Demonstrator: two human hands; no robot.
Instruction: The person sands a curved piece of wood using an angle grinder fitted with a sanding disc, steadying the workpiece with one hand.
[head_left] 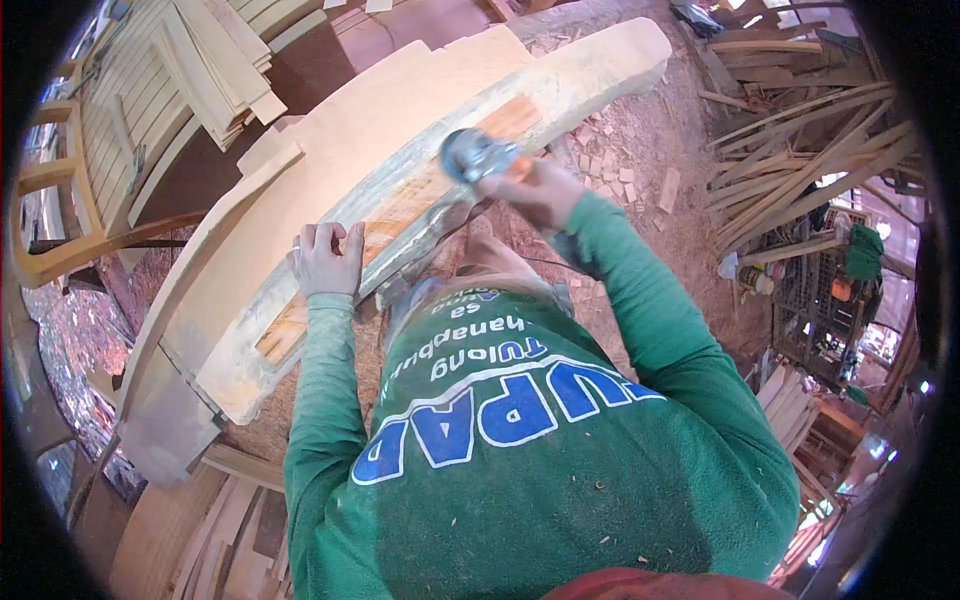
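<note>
A long curved wooden piece (300,312), dusty grey along its edges with bare orange-brown grain showing, runs diagonally in front of me. My left hand (328,260) grips its near part, fingers bent over the top surface and thumb near the index finger. In my right hand (540,192) is a power tool that looks like an angle grinder (482,158), with a round disc head and an orange part. Motion blurs both the tool and the hand. The tool's head is over the upper middle of the wooden piece; I cannot tell whether it touches.
Under the piece lies a broad pale wooden board (390,115) with stepped edges. Stacked slats (205,75) stand at upper left beside a wooden frame (72,200). Wood offcuts (610,150) litter the dusty floor. Curved wooden strips (800,170) are piled at right.
</note>
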